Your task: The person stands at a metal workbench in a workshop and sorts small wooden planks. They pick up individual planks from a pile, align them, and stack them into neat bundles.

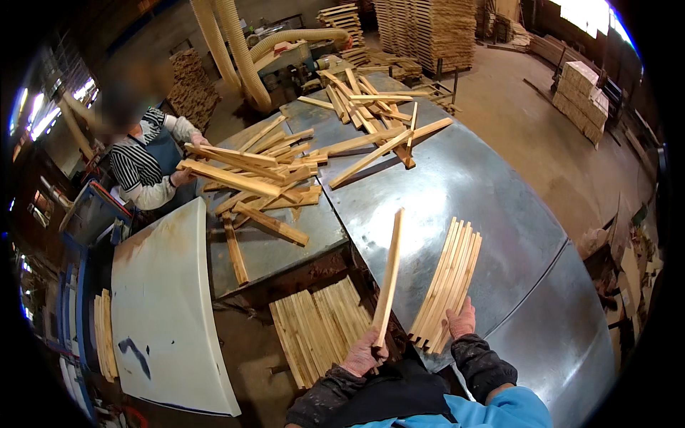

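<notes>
"What's on my bench [499,178]?"

"Farther off, a loose pile of wood [294,175]; nearer, a row of strips [449,282], flat and side by side, likely so they stay aligned."

"And in hand?"

"A single strip [389,278], left of the row, gripped at its near end by your left hand [365,352]. Your right hand [462,318] touches the row's right edge, perhaps steadying it; whether it grips, I can't tell."
</notes>
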`<state>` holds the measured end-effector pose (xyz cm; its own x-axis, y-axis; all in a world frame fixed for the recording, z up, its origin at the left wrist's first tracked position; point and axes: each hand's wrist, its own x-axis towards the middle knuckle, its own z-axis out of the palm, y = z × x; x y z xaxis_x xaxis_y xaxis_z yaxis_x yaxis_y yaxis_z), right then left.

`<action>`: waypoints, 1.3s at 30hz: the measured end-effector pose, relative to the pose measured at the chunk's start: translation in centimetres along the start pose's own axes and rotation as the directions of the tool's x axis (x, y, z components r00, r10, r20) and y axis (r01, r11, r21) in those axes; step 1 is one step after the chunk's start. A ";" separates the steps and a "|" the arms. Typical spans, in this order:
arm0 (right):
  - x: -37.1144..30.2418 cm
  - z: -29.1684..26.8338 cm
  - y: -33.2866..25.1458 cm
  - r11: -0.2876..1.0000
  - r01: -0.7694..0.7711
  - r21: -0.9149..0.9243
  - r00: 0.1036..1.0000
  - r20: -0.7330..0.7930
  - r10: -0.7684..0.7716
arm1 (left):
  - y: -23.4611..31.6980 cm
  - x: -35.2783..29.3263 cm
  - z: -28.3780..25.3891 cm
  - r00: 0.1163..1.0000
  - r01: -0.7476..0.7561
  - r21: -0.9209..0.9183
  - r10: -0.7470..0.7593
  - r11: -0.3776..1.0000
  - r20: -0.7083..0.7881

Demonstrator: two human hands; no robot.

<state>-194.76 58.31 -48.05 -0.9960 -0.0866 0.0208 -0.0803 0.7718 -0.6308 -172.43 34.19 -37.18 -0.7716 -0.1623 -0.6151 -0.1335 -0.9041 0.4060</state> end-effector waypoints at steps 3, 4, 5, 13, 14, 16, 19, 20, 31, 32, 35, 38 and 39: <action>-0.5 0.5 0.6 0.995 0.031 0.091 0.990 0.138 -0.043 | 0.5 0.6 -2.7 0.986 -0.128 0.012 0.126 0.992 0.113; -1.4 -0.5 -2.6 0.995 -0.018 0.100 0.957 0.289 -0.011 | 1.0 0.2 -3.4 0.982 -0.171 0.015 0.170 0.985 0.082; -2.1 -1.4 -4.9 0.993 -0.076 0.094 0.908 0.417 0.030 | 1.5 -0.3 -3.5 0.983 -0.181 0.036 0.181 0.983 -0.004; -7.6 2.3 -5.9 0.933 -0.207 0.294 0.784 0.620 -0.021 | 11.0 -2.1 1.6 0.931 -0.364 0.181 0.352 0.914 0.092; -7.8 2.7 -5.4 0.942 -0.154 0.297 0.785 0.616 -0.065 | 13.1 -1.9 2.8 0.912 -0.407 0.198 0.383 0.892 0.148; -7.3 1.9 -7.6 0.963 -0.108 0.248 0.739 0.667 -0.089 | 16.3 -2.3 5.6 0.870 -0.487 0.116 0.469 0.866 0.156; -8.3 2.2 -6.7 0.924 -0.201 0.325 0.762 0.645 -0.060 | 18.8 -1.0 7.0 0.848 -0.513 -0.001 0.507 0.859 0.157; -8.6 2.7 -6.1 0.911 -0.244 0.331 0.761 0.648 -0.032 | 19.0 -1.1 7.5 0.842 -0.517 -0.065 0.521 0.853 0.138; -9.2 2.6 -8.0 0.906 -0.299 0.299 0.708 0.706 0.001 | 17.6 -0.7 4.0 0.839 -0.481 -0.148 0.503 0.864 0.206; -9.1 2.3 -8.7 0.924 -0.273 0.268 0.678 0.735 -0.013 | 17.2 -1.2 5.0 0.847 -0.489 -0.163 0.511 0.857 0.146; -8.1 1.7 -10.3 0.951 -0.228 0.210 0.605 0.796 -0.031 | 16.8 -1.6 5.4 0.848 -0.511 -0.112 0.521 0.852 0.096; -9.1 3.1 -8.8 0.926 -0.258 0.274 0.642 0.765 -0.047 | 16.4 -1.5 5.6 0.849 -0.511 -0.095 0.519 0.855 0.104; -9.4 3.4 -8.1 0.915 -0.266 0.302 0.654 0.754 -0.059 | 16.2 -1.3 5.7 0.857 -0.489 -0.119 0.501 0.864 0.121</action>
<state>-184.60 50.70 -45.76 -0.6175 -0.5774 -0.5342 0.2028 0.5393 -0.8173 -177.12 22.00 -25.90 -0.8034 -0.5443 -0.2415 0.3361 -0.7492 0.5707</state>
